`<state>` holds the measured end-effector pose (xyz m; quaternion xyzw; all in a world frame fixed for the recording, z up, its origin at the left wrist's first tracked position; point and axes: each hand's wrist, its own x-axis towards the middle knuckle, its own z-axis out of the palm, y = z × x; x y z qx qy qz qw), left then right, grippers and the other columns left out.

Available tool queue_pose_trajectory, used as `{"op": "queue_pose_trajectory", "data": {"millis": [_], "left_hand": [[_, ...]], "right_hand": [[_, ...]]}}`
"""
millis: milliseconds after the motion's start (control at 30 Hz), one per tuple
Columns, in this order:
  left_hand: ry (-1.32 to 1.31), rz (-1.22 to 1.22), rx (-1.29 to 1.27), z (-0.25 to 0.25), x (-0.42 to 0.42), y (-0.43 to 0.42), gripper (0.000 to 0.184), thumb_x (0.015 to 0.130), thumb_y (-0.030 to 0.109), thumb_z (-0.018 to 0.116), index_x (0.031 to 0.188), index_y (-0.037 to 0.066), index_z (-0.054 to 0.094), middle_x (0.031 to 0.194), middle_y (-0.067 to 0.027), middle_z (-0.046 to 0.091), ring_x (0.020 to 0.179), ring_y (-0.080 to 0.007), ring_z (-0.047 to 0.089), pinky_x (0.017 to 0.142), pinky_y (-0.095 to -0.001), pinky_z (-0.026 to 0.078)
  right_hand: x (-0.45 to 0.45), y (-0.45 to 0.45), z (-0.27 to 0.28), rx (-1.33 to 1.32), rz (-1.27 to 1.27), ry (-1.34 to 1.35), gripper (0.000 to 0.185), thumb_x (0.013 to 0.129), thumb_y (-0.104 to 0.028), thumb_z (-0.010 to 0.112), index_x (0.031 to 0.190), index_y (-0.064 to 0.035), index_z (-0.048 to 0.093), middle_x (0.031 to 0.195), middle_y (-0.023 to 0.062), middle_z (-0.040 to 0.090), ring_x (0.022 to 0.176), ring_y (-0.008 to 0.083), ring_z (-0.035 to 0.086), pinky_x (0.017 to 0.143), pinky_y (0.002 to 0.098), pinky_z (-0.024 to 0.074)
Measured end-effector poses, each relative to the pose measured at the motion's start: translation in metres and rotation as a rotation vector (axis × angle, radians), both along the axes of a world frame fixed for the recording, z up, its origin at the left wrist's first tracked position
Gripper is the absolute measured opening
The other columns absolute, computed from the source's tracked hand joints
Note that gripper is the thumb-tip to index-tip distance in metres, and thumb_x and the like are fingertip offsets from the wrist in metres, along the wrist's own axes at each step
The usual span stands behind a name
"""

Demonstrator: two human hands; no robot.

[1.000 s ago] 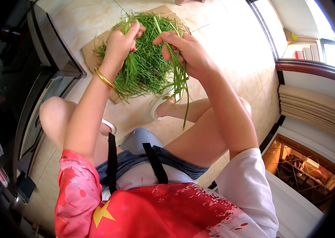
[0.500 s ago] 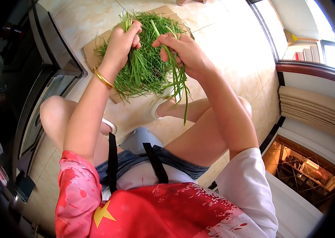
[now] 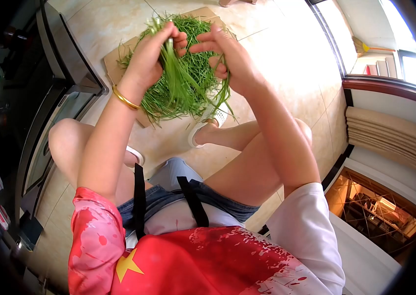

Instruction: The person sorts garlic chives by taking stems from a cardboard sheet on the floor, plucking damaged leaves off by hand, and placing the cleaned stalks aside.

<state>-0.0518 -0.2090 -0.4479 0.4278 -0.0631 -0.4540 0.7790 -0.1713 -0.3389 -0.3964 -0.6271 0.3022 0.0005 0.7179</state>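
Observation:
A tangled heap of green chives [image 3: 195,91] lies on a flattened piece of cardboard [image 3: 114,66] on the floor. Over its left part, my left hand [image 3: 156,49] is closed around a bunch of chives [image 3: 181,76], pale ends up by the thumb and green leaves hanging down, slightly blurred. Just to the right, my right hand [image 3: 230,61] has its thumb and forefinger stretched toward that bunch. Its lower fingers are curled, with a few chive stalks [image 3: 226,91] hanging beside them; the exact grip is partly hidden.
I sit low on a grey-blue stool [image 3: 173,172], knees spread around the heap. My white shoe [image 3: 200,132] is close to the heap's lower edge. A dark cabinet [image 3: 45,128] stands along the left, and a doorway sill [image 3: 390,86] lies to the right.
The stalks pinched in my right hand have mostly left it, and its thumb and forefinger have opened. My left hand's bunch looks fuller and has swung slightly right.

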Motion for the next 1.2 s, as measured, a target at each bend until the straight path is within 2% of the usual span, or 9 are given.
{"op": "queue_pose_trajectory", "data": {"millis": [100, 167, 367, 467, 767, 900, 1000, 1067, 1200], "left_hand": [[0.06, 0.118, 0.017, 0.002, 0.002, 0.004, 0.028, 0.095, 0.033, 0.057, 0.084, 0.008, 0.053, 0.069, 0.0013, 0.049, 0.058, -0.0111, 0.047, 0.058, -0.0264, 0.045], [-0.088, -0.147, -0.031, -0.002, 0.002, 0.009, 0.027, 0.095, 0.033, 0.058, 0.084, 0.008, 0.053, 0.068, 0.0021, 0.048, 0.054, -0.0094, 0.045, 0.057, -0.0261, 0.044], [-0.161, -0.248, -0.034, 0.02, -0.025, 0.006, 0.026, 0.091, 0.027, 0.064, 0.102, 0.004, 0.06, 0.065, 0.0063, 0.048, 0.052, -0.0032, 0.04, 0.05, -0.0184, 0.035], [-0.268, -0.218, 0.037, 0.017, -0.03, 0.006, 0.02, 0.091, 0.024, 0.064, 0.096, 0.005, 0.061, 0.07, 0.0046, 0.052, 0.051, -0.0036, 0.041, 0.049, -0.0197, 0.036], [-0.198, -0.032, 0.017, 0.004, -0.007, 0.025, 0.03, 0.095, 0.029, 0.057, 0.107, 0.002, 0.061, 0.083, 0.0006, 0.054, 0.063, -0.0036, 0.046, 0.058, -0.0216, 0.039], [-0.232, 0.035, -0.017, -0.002, 0.0, 0.03, 0.025, 0.097, 0.031, 0.053, 0.102, 0.007, 0.058, 0.093, -0.0024, 0.06, 0.075, -0.0085, 0.054, 0.067, -0.024, 0.046], [-0.023, 0.009, -0.147, -0.005, 0.01, 0.036, 0.025, 0.099, 0.034, 0.047, 0.095, 0.01, 0.052, 0.098, -0.0057, 0.062, 0.099, -0.0209, 0.061, 0.085, -0.0338, 0.05], [0.073, -0.015, -0.23, -0.007, 0.017, 0.039, 0.027, 0.1, 0.036, 0.043, 0.09, 0.011, 0.048, 0.099, -0.0074, 0.063, 0.11, -0.0289, 0.059, 0.094, -0.0399, 0.049], [0.091, -0.069, -0.263, -0.008, 0.017, 0.04, 0.028, 0.1, 0.036, 0.044, 0.09, 0.01, 0.048, 0.1, -0.0084, 0.063, 0.11, -0.0286, 0.06, 0.093, -0.038, 0.05]], "right_hand": [[-0.001, -0.009, 0.005, 0.23, -0.05, -0.016, 0.058, 0.098, -0.053, 0.032, 0.12, -0.002, 0.048, 0.1, 0.0097, 0.065, 0.047, 0.005, 0.028, 0.042, 0.0201, 0.0238], [-0.001, -0.01, 0.004, 0.229, -0.047, -0.015, 0.062, 0.097, -0.057, 0.029, 0.12, -0.0026, 0.049, 0.101, 0.0102, 0.065, 0.047, 0.0053, 0.027, 0.041, 0.021, 0.0229], [0.001, 0.004, 0.002, 0.205, 0.049, 0.044, 0.064, 0.096, -0.061, 0.027, 0.121, -0.0063, 0.05, 0.097, 0.0086, 0.062, 0.053, 0.0075, 0.031, 0.048, 0.022, 0.0266], [0.0, 0.014, -0.002, 0.264, 0.16, 0.06, 0.055, 0.098, -0.054, 0.033, 0.117, -0.0067, 0.054, 0.08, 0.0044, 0.06, 0.05, 0.0068, 0.033, 0.046, 0.0222, 0.0254], [0.004, 0.01, -0.002, -0.069, 0.182, 0.002, 0.035, 0.1, -0.032, 0.043, 0.108, -0.0005, 0.056, 0.09, 0.007, 0.063, 0.062, 0.0119, 0.051, 0.056, 0.0254, 0.0422], [0.007, 0.006, -0.021, -0.128, 0.128, -0.007, 0.035, 0.1, -0.032, 0.042, 0.103, -0.0012, 0.059, 0.089, 0.005, 0.062, 0.067, 0.0129, 0.051, 0.063, 0.0258, 0.0435], [0.014, -0.01, -0.027, -0.71, 0.021, -0.157, 0.034, 0.097, -0.032, 0.044, 0.09, -0.0056, 0.065, 0.082, 0.0133, 0.058, 0.079, 0.0234, 0.056, 0.075, 0.0374, 0.0427], [0.014, -0.016, -0.019, -0.76, -0.011, -0.175, 0.036, 0.097, -0.033, 0.044, 0.091, -0.0054, 0.065, 0.081, 0.0119, 0.057, 0.079, 0.0216, 0.056, 0.074, 0.0363, 0.0431], [0.016, -0.005, 0.007, -0.614, 0.024, -0.131, 0.037, 0.097, -0.034, 0.045, 0.091, -0.0049, 0.066, 0.076, 0.0074, 0.057, 0.071, 0.016, 0.056, 0.067, 0.0323, 0.045]]}}
